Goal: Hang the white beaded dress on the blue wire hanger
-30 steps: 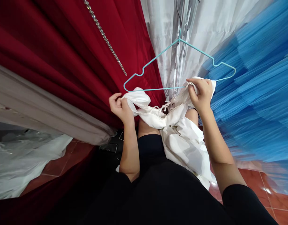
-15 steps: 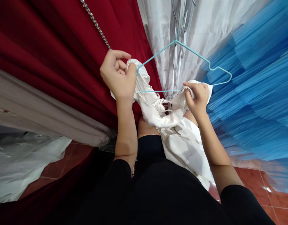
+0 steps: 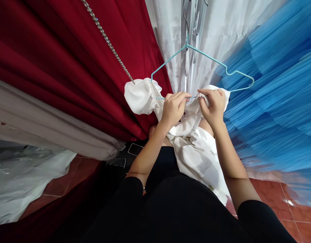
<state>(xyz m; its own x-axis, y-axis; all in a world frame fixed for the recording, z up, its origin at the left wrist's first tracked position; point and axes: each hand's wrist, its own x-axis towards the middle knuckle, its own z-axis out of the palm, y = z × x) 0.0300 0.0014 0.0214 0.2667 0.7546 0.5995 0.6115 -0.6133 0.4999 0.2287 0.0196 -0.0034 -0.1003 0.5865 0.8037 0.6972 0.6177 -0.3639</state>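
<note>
- White garment [image 3: 202, 162]: the lower part lies in folds over the lap; the upper part, edged with a row of pearl-like beads, rises to the hanger [image 3: 169, 60].
- Hanger: light blue, upright beside a metal rack post [image 3: 194, 37]; its left end lies inside the puffed left portion of the garment, while its right end projects bare beyond the cloth.
- Right hand [image 3: 213, 104]: thumb and index finger pinch the beaded edge near the lower bar.
- Left hand [image 3: 173, 107]: fingers bent together at the middle of the lower bar; whether they grip bar or cloth cannot be told.
- Left of the hands: a red drape [image 3: 130, 44], crossed by a glittering strand [image 3: 108, 40]; nearer the viewer, a beige drape [image 3: 56, 118] and a heap of pale, sheer material [image 3: 31, 182].
- Behind: white hanging cloth [image 3: 226, 27] on both sides of the post.
- Right: layered blue tulle [image 3: 277, 111], reaching down toward the floor.
- Floor [image 3: 279, 195]: reddish tiles with pale joints and a bright reflection at right.
- Beside the lap, left: two dark, light-rimmed rectangular objects [image 3: 116, 163] on a black surface.
</note>
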